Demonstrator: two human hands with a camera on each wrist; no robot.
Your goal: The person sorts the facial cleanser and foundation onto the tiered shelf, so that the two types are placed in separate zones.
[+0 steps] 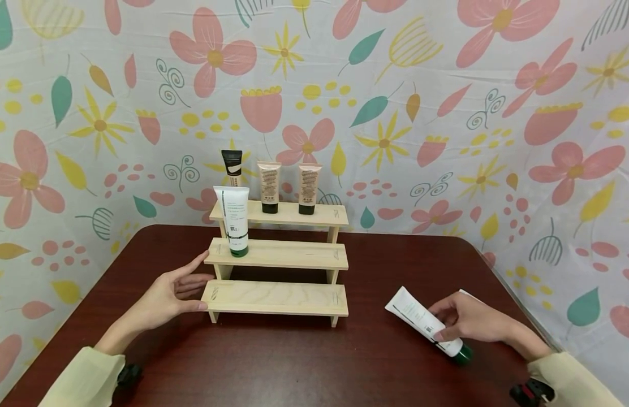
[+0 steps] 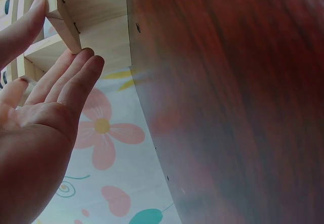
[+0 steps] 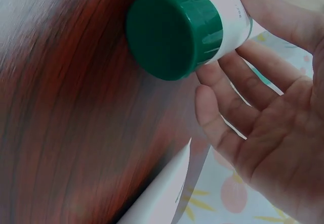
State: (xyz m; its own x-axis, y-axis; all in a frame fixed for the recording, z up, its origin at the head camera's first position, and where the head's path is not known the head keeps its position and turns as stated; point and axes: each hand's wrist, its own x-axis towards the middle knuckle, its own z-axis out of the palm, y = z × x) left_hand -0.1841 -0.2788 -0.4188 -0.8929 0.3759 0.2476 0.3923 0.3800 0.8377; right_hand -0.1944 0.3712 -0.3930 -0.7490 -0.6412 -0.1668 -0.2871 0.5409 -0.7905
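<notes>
A three-step wooden stand (image 1: 279,297) sits on the table. My left hand (image 1: 167,297) is at its left end, thumb by the lowest step and fingers stretched toward the steps; in the left wrist view the fingertips (image 2: 87,54) meet the wood's edge. My right hand (image 1: 469,319) pinches a white squeeze tube (image 1: 421,316) with a green cap (image 3: 162,34), tilted, right of the stand. Another white tube (image 3: 162,188) lies beyond that hand, mostly hidden by it in the head view. On the middle step, a white tube (image 1: 235,220) stands upright on its green cap.
On the top step stand two beige tubes with black caps (image 1: 270,186) (image 1: 308,189) and a black-topped tube (image 1: 233,164), partly behind the white one. Flower-patterned cloth (image 1: 375,113) hangs behind the dark red-brown table (image 1: 274,367).
</notes>
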